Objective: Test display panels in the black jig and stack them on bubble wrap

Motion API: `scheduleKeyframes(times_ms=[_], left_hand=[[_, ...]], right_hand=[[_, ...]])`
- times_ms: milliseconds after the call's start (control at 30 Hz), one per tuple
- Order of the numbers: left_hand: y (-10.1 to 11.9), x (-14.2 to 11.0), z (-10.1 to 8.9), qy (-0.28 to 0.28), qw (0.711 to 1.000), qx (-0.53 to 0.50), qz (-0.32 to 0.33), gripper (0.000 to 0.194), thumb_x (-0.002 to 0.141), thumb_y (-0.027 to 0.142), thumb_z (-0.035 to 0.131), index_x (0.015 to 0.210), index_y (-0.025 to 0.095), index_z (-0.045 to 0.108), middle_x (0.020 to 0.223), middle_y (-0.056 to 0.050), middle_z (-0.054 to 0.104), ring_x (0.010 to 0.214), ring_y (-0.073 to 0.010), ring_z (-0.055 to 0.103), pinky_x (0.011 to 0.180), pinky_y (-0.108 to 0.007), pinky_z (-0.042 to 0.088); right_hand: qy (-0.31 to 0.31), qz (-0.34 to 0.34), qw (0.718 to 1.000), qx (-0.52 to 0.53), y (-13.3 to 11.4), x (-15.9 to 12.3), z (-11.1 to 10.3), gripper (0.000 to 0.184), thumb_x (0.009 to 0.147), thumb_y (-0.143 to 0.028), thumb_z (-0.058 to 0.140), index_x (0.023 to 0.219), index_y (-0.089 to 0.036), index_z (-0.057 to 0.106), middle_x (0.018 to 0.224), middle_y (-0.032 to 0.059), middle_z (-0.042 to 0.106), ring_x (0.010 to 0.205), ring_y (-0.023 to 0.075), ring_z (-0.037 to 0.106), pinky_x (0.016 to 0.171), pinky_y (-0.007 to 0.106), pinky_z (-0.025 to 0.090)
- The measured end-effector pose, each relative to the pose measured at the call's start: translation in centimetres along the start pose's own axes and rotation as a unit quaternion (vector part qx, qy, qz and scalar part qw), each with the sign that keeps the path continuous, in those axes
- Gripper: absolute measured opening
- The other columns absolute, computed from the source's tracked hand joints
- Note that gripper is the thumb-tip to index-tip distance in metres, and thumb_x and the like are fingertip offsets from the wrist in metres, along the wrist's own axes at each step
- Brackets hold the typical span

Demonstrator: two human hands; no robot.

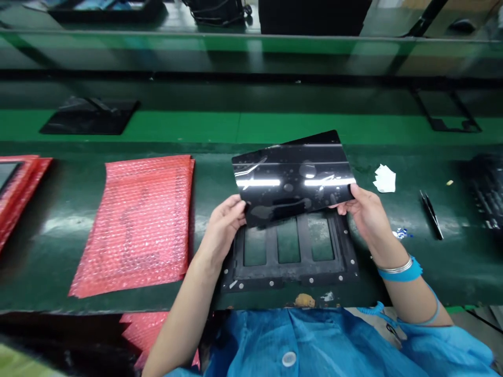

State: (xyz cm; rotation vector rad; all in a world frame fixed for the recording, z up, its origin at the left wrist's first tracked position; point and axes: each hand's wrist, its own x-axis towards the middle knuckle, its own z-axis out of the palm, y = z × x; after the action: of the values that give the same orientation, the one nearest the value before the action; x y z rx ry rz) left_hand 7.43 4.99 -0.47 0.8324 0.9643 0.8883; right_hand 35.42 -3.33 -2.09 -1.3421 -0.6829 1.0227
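Note:
A glossy black glass panel [293,175] is held tilted above a black frame fixture [288,269] with three window openings on the green bench. My left hand [226,222] is closed on the panel's lower left corner. My right hand [363,209] is closed on its lower right edge; that wrist wears a blue strap and a metal bangle. The panel hides the far part of the fixture.
A stack of red bubble-wrap bags [139,222] lies to the left, more red bags [18,183] at the far left edge. Black tweezers [431,214] and a crumpled white scrap [385,179] lie to the right. A conveyor belt [243,125] with black parts runs behind.

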Motion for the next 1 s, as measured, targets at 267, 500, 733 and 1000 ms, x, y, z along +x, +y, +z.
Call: scheduleKeyframes(times_ms=[267,500,733,1000], left_hand=[[-0.9,-0.7,0.1,-0.046,0.996,0.07,0.013,0.04,0.072,0.035,0.085,0.096,0.01,0.065,0.076,-0.007,0.071,0.067,-0.0195,0.07,0.062,-0.028,0.056],[-2.6,-0.9,-0.6,0.071,0.987,0.108,0.1,0.03,0.097,0.036,0.062,0.115,0.012,0.063,0.106,-0.008,0.066,0.088,-0.0171,0.066,0.076,-0.034,0.059],[2.0,-1.8,-5.1,0.199,0.942,0.154,0.222,0.039,0.08,0.029,0.078,0.115,0.02,0.063,0.12,-0.008,0.064,0.119,-0.0239,0.059,0.104,-0.038,0.045],[2.3,-4.9,-15.7,0.42,0.725,0.505,0.209,0.024,0.075,0.039,0.066,0.085,0.018,0.058,0.103,-0.017,0.059,0.118,-0.0424,0.05,0.108,-0.058,0.031]], right_hand=[[-0.023,0.018,0.999,-0.03,0.5,0.6,-0.3,0.05,0.076,-0.066,0.072,0.069,-0.016,0.068,0.061,0.0078,0.067,0.048,0.0129,0.054,0.048,0.027,0.047],[-0.062,0.007,0.997,-0.035,-1.2,1.4,-0.2,0.043,0.067,-0.057,0.083,0.074,-0.02,0.064,0.065,0.0044,0.069,0.049,0.0132,0.055,0.045,0.026,0.044],[-0.027,-0.001,0.999,-0.032,-2.1,9.1,3.3,0.041,0.077,-0.049,0.078,0.071,-0.022,0.048,0.072,0.0085,0.072,0.057,0.0147,0.06,0.049,0.025,0.047],[0.102,0.027,0.994,-0.037,-2.3,16.8,3.8,0.033,0.096,-0.029,0.06,0.078,-0.024,0.033,0.061,0.0037,0.068,0.053,0.0119,0.059,0.047,0.017,0.043]])
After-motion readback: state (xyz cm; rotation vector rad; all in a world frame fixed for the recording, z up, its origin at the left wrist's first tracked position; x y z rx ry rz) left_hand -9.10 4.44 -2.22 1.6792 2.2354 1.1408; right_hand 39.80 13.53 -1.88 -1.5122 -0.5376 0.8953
